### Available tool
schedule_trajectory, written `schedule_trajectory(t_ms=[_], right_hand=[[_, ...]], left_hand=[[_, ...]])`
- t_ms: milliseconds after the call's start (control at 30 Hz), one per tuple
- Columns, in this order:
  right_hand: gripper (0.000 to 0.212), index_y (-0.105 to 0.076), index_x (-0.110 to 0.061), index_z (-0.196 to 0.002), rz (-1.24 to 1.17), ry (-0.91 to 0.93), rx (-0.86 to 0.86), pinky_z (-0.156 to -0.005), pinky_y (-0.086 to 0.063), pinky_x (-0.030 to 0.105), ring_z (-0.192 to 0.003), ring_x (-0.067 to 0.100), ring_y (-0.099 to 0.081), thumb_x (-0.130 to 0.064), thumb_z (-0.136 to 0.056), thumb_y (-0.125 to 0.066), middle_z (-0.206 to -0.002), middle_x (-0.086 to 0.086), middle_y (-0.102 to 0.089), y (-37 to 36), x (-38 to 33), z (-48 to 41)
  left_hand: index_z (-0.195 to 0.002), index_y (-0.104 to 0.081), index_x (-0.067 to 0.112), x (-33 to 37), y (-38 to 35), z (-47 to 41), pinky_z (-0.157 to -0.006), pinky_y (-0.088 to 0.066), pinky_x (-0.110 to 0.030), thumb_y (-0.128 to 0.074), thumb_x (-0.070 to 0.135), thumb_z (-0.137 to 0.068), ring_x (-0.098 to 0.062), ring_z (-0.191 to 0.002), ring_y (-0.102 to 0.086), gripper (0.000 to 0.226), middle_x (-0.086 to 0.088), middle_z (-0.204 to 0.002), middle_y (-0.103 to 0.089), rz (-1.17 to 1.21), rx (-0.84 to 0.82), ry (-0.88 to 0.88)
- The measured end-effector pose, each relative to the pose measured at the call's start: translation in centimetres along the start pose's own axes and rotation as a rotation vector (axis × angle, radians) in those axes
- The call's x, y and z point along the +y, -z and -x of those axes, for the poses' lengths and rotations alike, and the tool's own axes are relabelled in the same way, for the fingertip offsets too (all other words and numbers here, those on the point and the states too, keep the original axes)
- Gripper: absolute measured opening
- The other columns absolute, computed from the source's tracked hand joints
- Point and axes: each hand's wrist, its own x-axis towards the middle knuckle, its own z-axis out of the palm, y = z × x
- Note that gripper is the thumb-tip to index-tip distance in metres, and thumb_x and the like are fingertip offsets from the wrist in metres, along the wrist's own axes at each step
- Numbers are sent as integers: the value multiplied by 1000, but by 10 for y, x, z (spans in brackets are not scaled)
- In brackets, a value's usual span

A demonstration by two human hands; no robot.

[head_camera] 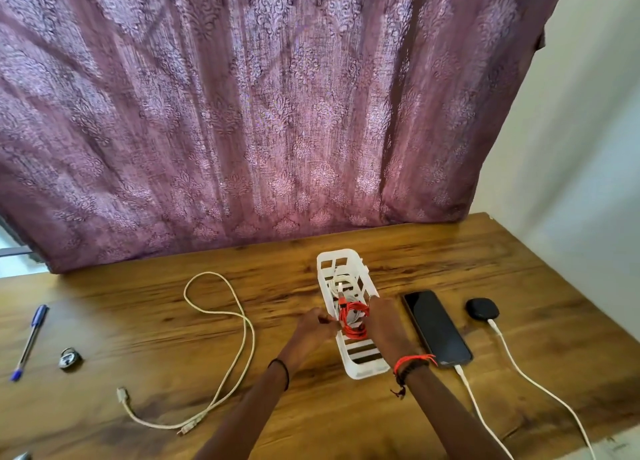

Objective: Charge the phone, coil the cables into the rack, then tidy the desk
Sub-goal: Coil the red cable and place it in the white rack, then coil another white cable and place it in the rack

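A white slotted plastic rack (360, 369) lies lengthwise in the middle of the wooden desk (450, 258). A coiled white cable (341, 286) sits in its far half. A coiled red cable (353, 321) is in the rack's middle. My left hand (317, 326) pinches at the red coil from the rack's left side. My right hand (388, 324) holds the coil from the right. A black phone (436, 328) lies right of the rack with a white charging cable (476, 404) plugged into its near end. A loose beige cable (239, 348) sprawls on the desk to the left.
A black earbud case (482, 309) with its own white cable (540, 387) sits right of the phone. A blue pen (29, 341) and a small padlock (70, 357) lie at the far left. A purple patterned curtain (259, 113) hangs behind the desk.
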Motion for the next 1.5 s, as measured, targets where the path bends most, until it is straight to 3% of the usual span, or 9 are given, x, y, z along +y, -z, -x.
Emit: schedule_trajectory(t_ms=[167, 300, 467, 633, 800, 900, 1000, 1267, 1500], right_hand=[[25, -60, -5, -110, -31, 7, 13, -55, -43, 10, -77, 12, -62, -6, -95, -40, -96, 8, -65, 1, -3, 4], [20, -56, -4, -105, 5, 0, -8, -69, -50, 23, -87, 25, -62, -5, -94, -40, -99, 13, -62, 4, -4, 5], [17, -52, -18, -88, -39, -7, -18, -34, -38, 9, -53, 2, -55, -7, -97, -42, -66, -9, -54, 5, -2, 6], [15, -64, -8, -92, 16, -34, -80, -55, -52, 24, -66, 16, -64, -7, -90, -50, -83, 7, -68, 15, -7, 0], [27, -51, -12, -61, 48, -87, -117, -47, -46, 19, -53, 10, -57, 1, -82, -62, -62, 0, -59, 39, -15, -11], [3, -63, 2, -81, 93, -70, -120, -71, -57, 32, -77, 23, -69, 0, -81, -65, -83, 14, -70, 54, -18, -21], [10, -64, 1, -83, -50, -53, -61, -60, -59, 35, -55, 18, -69, 2, -85, -54, -68, 13, -69, 59, -12, -29], [11, -63, -4, -85, -141, 60, -68, -72, -60, 39, -65, 19, -69, -4, -90, -54, -79, 14, -70, 44, -17, -30], [15, -68, -9, -93, -120, 325, 32, -68, -43, 20, -77, 10, -60, -14, -91, -54, -90, 1, -69, -5, -53, -6]], left_hand=[[-98, -58, 7, -1, 0, 0, -61, -48, -16, -67, 18, -84, -9, -76, -61, 20, -1, -87, -64, 34, -6, 5], [-94, -57, 9, -2, -1, -1, -60, -47, -16, -67, 17, -84, -8, -74, -60, 17, 0, -84, -63, 51, -3, 3], [-95, -59, 9, -4, -2, -2, -67, -51, -19, -68, 18, -84, -11, -80, -63, 17, -4, -93, -67, 78, -8, 5], [-85, -58, 12, -5, 0, -1, -60, -48, -17, -69, 13, -83, -10, -74, -61, 11, -2, -85, -64, 138, -40, 24], [-83, -57, 12, -4, 2, 1, -55, -46, -14, -69, 12, -83, -9, -72, -60, 12, 0, -83, -64, 160, -60, 33], [-83, -56, 12, -4, 1, 1, -53, -45, -13, -67, 10, -84, -8, -70, -58, 11, 0, -82, -63, 153, -57, 41], [-85, -57, 10, -3, 0, 1, -52, -44, -14, -67, 9, -85, -8, -71, -58, 10, -3, -86, -63, 160, -57, 45], [-81, -56, 11, -4, -3, 1, -59, -48, -18, -67, 6, -83, -11, -74, -58, 12, -2, -83, -63, 154, -18, 58], [-76, -58, 15, -11, 15, 7, -65, -44, -26, -58, 4, -86, -10, -66, -52, 15, 2, -69, -57, 64, 18, -9]])
